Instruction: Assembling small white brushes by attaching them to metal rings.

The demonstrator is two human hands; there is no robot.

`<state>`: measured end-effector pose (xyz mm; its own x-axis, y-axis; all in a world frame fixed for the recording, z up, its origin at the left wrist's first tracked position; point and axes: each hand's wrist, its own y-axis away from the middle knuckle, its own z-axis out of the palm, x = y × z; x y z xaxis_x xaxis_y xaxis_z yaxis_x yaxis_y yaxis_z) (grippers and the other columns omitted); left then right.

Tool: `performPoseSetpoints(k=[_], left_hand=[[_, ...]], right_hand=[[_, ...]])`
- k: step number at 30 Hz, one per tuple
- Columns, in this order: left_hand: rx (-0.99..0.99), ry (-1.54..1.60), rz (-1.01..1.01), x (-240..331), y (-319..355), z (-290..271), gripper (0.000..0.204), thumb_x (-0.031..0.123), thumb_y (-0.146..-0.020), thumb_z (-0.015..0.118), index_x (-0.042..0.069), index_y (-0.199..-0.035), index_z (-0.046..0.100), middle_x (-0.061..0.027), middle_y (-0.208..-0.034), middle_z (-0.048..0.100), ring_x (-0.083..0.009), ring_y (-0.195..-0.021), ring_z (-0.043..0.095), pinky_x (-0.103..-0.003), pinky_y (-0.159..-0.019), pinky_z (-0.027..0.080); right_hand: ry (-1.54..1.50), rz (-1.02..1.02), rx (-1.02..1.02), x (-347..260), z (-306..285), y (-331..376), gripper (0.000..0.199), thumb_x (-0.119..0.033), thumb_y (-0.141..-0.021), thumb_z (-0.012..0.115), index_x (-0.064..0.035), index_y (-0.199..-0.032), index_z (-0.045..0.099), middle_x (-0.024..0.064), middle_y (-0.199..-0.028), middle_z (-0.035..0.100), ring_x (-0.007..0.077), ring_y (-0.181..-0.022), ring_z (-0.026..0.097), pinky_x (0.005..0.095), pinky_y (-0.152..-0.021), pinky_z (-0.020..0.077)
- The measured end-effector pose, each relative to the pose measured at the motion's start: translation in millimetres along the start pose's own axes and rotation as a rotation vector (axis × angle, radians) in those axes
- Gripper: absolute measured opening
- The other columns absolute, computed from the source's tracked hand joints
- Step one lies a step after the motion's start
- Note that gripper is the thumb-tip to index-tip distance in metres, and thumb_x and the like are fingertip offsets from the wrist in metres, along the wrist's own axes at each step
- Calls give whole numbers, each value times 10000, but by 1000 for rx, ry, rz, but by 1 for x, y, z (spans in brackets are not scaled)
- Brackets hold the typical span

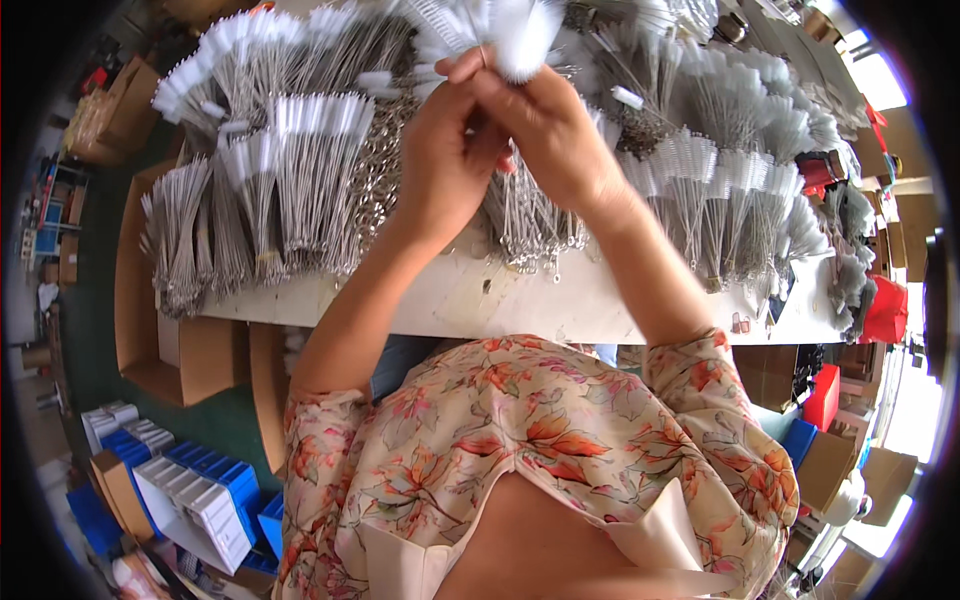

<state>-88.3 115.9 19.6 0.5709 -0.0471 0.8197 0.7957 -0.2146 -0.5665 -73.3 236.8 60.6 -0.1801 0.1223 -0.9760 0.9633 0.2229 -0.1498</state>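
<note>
My two hands meet above the far middle of the table. My right hand (540,125) is closed, its fingers pinched at the base of a wire brush (527,42) with a thick white bristle head, blurred at its edges. My left hand (440,165) presses against it with curled fingers; what lies inside them is hidden. Beneath the hands, a bunch of twisted-wire handles (530,225) ending in small loops points toward me. Between my left forearm and the bundled brushes (315,170) on the left lies a heap of metal rings (375,180).
More bundled white brushes (700,190) stand in rows on the right of the white table (560,300). A cardboard box (160,330) is by its left end, with blue and white bins (205,500) on the floor. A red bag (885,310) hangs at the right.
</note>
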Motion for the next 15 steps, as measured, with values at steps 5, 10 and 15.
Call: performPoseSetpoints(k=[5, 10, 15], left_hand=[[251, -64, 222, 2, 21, -16, 48, -57, -843, 513, -13, -858, 524, -106, -915, 517, -166, -750, 614, -252, -692, 490], [-90, -236, 432, -21, 65, -9, 329, -93, -661, 683, 12, -952, 572, -127, -1027, 530, -228, -840, 587, -281, -660, 536], [-106, -473, 451, -7, 74, -34, 390, 125, -731, 705, 30, -1085, 571, -124, -1101, 479, -243, -965, 522, -326, -815, 463]], right_hand=[[-90, -213, 309, 46, -9, 28, 342, -326, -887, 544, -19, -1010, 630, 53, -1022, 592, 121, -920, 524, 273, -824, 419], [-993, 183, 198, 68, 28, 43, 244, -218, -925, 482, -1, -1005, 562, 60, -889, 611, 127, -805, 574, 265, -759, 486], [-1129, 127, 63, 67, 10, 50, 198, -183, -936, 463, -10, -975, 550, -1, -793, 584, 62, -584, 428, 204, -538, 392]])
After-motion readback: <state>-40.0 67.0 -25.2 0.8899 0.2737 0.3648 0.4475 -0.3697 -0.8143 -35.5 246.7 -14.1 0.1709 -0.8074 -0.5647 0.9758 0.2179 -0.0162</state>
